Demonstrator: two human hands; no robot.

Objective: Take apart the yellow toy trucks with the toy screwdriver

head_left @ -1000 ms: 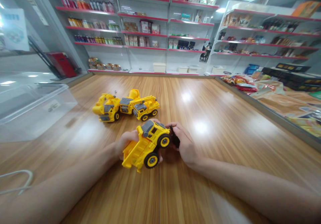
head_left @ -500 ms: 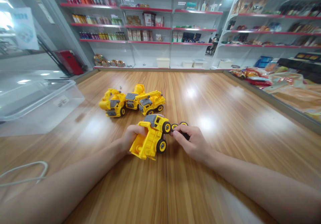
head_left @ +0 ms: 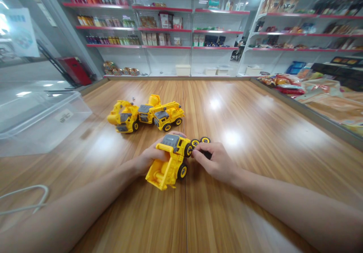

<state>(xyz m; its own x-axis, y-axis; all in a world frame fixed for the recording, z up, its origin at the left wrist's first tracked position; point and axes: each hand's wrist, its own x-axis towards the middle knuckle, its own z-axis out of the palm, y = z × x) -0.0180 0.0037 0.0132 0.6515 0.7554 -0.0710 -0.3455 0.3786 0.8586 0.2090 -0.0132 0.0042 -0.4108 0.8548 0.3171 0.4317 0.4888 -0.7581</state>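
Note:
A yellow toy dump truck (head_left: 167,162) with a grey cab top is gripped in my left hand (head_left: 151,156), its wheels turned to the right. The fingers of that hand wrap round the cab and the far side. My right hand (head_left: 217,160) is closed in a pinch, fingertips at the hub of the truck's front wheel (head_left: 188,149). Whatever those fingertips hold is too small or too hidden to make out. Just beyond them two more black-and-yellow wheels (head_left: 205,140) show, partly covered by the hand; a dark part lies in shadow under the palm.
Three yellow toy vehicles stand behind: an excavator (head_left: 124,117), a cement mixer (head_left: 148,111) and a crane truck (head_left: 169,117). Left are a clear plastic bin (head_left: 68,109) and a white cable (head_left: 42,192). Packaged goods (head_left: 320,90) lie beyond the table's right edge.
The dump truck has moved slightly down and tilted in my left hand. My right fingertips now meet its front wheel, where before they were a little to the right of it.

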